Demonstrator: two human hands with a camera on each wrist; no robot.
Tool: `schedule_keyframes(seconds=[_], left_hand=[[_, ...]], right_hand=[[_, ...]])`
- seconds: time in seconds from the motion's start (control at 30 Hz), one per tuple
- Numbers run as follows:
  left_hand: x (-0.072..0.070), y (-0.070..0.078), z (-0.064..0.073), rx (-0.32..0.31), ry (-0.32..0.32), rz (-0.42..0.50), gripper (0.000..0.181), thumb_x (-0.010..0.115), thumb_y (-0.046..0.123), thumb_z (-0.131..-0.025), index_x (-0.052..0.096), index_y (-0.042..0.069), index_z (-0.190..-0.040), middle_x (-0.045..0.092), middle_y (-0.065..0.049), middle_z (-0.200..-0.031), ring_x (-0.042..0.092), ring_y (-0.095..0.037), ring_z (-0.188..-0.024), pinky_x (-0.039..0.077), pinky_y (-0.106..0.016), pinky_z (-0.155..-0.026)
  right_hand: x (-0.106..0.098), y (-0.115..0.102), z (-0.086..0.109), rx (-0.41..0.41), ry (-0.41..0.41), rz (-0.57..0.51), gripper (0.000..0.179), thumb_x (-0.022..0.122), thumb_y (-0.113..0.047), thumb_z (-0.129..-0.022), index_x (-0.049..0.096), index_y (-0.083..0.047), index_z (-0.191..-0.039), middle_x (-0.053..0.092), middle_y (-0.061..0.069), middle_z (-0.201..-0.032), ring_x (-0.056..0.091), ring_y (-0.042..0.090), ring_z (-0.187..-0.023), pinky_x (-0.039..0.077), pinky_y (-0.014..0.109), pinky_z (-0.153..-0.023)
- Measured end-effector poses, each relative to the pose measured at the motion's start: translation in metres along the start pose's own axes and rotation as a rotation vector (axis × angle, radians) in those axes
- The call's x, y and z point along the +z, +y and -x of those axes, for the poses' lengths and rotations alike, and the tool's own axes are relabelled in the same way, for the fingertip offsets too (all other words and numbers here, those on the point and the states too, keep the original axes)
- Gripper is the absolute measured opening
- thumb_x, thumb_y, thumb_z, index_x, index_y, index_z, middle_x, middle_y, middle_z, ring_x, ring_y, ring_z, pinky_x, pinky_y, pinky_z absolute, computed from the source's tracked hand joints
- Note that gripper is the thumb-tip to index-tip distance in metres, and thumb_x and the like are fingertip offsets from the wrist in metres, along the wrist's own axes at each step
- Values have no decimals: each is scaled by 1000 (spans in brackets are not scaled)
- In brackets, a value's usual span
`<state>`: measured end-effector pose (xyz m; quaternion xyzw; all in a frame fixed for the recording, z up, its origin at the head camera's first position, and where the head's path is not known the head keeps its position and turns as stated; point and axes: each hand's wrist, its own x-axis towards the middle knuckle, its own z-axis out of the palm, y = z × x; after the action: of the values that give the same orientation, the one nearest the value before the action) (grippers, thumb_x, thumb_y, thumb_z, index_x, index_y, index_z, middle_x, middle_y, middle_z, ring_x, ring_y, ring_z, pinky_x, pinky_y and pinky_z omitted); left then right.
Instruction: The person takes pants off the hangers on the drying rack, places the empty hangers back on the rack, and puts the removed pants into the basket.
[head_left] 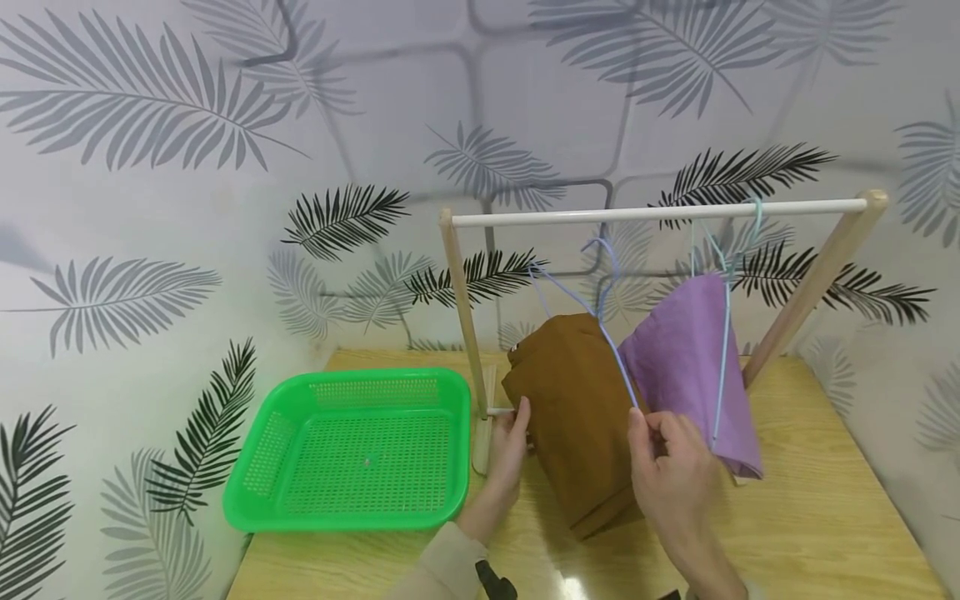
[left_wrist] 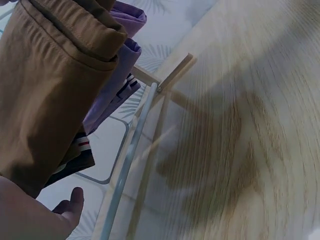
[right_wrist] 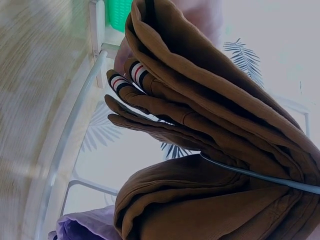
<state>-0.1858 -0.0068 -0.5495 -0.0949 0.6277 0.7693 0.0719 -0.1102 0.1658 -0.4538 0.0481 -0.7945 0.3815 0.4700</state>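
Note:
My right hand (head_left: 675, 467) pinches a lower corner of a blue-lilac wire hanger (head_left: 617, 354). A folded brown garment (head_left: 573, 417), like trousers with a striped trim (right_wrist: 137, 74), hangs over the hanger's bar (right_wrist: 260, 176). The hanger's hook stands below the white rod (head_left: 637, 217), apart from it. My left hand (head_left: 506, 454) is at the garment's left side with its fingers extended, some hidden by the cloth; in the left wrist view the hand (left_wrist: 30, 215) lies against the brown cloth. To the right, a folded purple garment (head_left: 690, 367) hangs on a pale teal hanger (head_left: 726, 333) hooked on the rod.
A green plastic basket (head_left: 243, 479) stands left on the wooden table (head_left: 817, 492). The rack's wooden posts (head_left: 465, 308) rise near the patterned wall, with a low crossbar (left_wrist: 131, 150) between them. The purple garment hangs close beside the brown one.

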Motion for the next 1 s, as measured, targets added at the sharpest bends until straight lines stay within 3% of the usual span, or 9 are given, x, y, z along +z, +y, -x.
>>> schedule_keyframes(seconds=[0.07,0.13,0.2,0.37,0.43,0.7,1.0], left_hand=[[3,-2,-1,-21,-10,15,76,52,62,-105,50,-1,-147,66,-14,-128,66,-26,-109,55,-39,-96],[5,-5,-3,-49,-24,40,87,52,68,-102,42,-1,-155,59,-18,-146,61,-31,-130,49,-46,-112],[8,-7,-4,-73,-51,107,91,53,70,-101,38,2,-159,57,-17,-151,58,-31,-136,43,-49,-120],[15,-8,-7,-121,-81,281,83,57,71,-98,47,11,-155,67,1,-134,65,-13,-118,48,-35,-112],[17,-8,-7,-145,-89,307,84,57,73,-97,45,14,-155,66,5,-131,63,-10,-116,46,-31,-110],[19,-15,-9,-265,-157,339,86,54,80,-93,47,18,-152,64,6,-131,61,-13,-118,45,-32,-109],[17,-16,-10,-279,-184,335,83,58,79,-92,48,18,-148,65,7,-123,63,-13,-111,48,-33,-103]], right_hand=[[0,-1,-1,-1,-2,-2,21,70,3,-89,63,0,-69,56,9,-60,40,-5,-66,35,16,-53],[0,-2,-1,1,-4,-4,21,70,2,-89,63,0,-70,56,9,-60,40,-5,-65,35,16,-53],[0,-4,-2,1,-8,-9,21,71,3,-89,63,0,-70,56,9,-61,40,-4,-66,35,16,-53],[1,-6,-2,5,-12,-13,21,71,3,-89,63,-2,-70,56,7,-61,41,-3,-65,35,16,-53],[1,-6,-2,8,-14,-10,21,71,2,-89,63,-2,-69,56,7,-60,41,-2,-64,35,16,-53],[2,-6,-2,5,-26,9,23,71,1,-90,63,-2,-69,54,5,-60,41,-1,-62,35,16,-52],[1,-4,-2,18,-16,-6,24,71,3,-90,62,-1,-68,56,6,-60,41,-2,-64,36,15,-54]])
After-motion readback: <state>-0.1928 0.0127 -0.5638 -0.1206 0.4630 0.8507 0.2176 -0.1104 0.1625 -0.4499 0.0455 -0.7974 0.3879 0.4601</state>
